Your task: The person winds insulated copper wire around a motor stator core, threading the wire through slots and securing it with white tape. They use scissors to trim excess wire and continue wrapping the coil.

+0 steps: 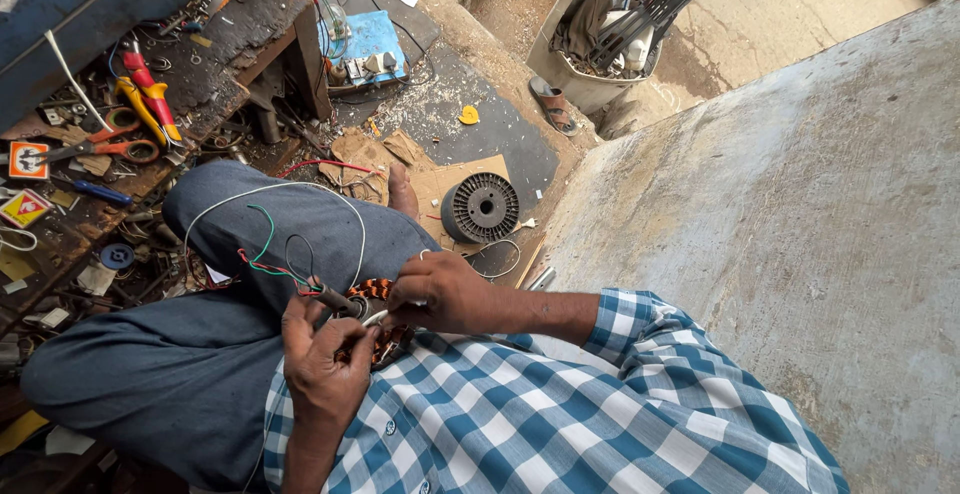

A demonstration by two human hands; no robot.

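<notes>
A small motor winding [372,292] of copper wire rests on my lap, between my hands. My left hand [322,356] grips its near side and a dark sleeved bundle of leads [335,299]. My right hand [440,290] pinches a thin white wire end [377,318] against the winding. A long white wire [280,188] loops over my grey-trousered knee, and thin green and red leads [262,254] trail off to the left. I wear a blue and white checked shirt.
A black spool [480,207] lies on cardboard by my foot. A cluttered wooden bench [215,49] on the left holds orange-handled scissors [105,144] and red and yellow pliers [147,102]. A concrete wall [800,204] rises on the right. A bin [560,72] with fan blades stands beyond.
</notes>
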